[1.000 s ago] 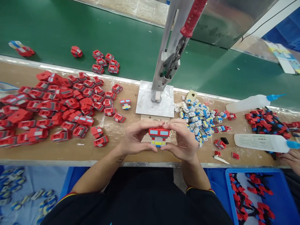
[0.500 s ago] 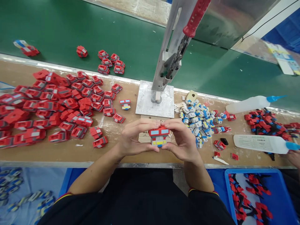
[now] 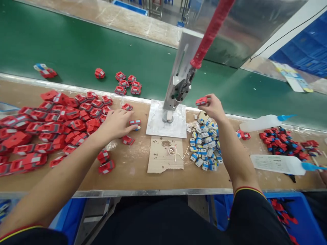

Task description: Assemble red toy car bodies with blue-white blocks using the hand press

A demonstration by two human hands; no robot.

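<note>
My right hand (image 3: 214,108), fingers closed, grips a red toy part (image 3: 201,101) near the bench's back edge, beyond a pile of small white, blue and yellow toy blocks (image 3: 205,144). The side of the red part away from the camera is hidden. On the left, my left hand (image 3: 116,124) is open, its fingers reaching over the right edge of a large heap of red toy car-shaped parts (image 3: 63,119). Its thumb is close to a red toy part joined to a yellow-and-white block (image 3: 135,124); whether they touch I cannot tell.
An upright press with a red handle (image 3: 208,37) stands on a metal plate (image 3: 153,126). Cardboard (image 3: 158,156) lies before it, with cotton swabs. Two glue bottles (image 3: 277,163) lie right, by red-and-black parts (image 3: 283,143). Behind runs a green belt (image 3: 84,44) carrying several red parts.
Both hands were together at the middle, holding a red toy piece with a yellow-and-blue block. They have parted: left hand to the red heap, right hand forward and right with a red part.
</note>
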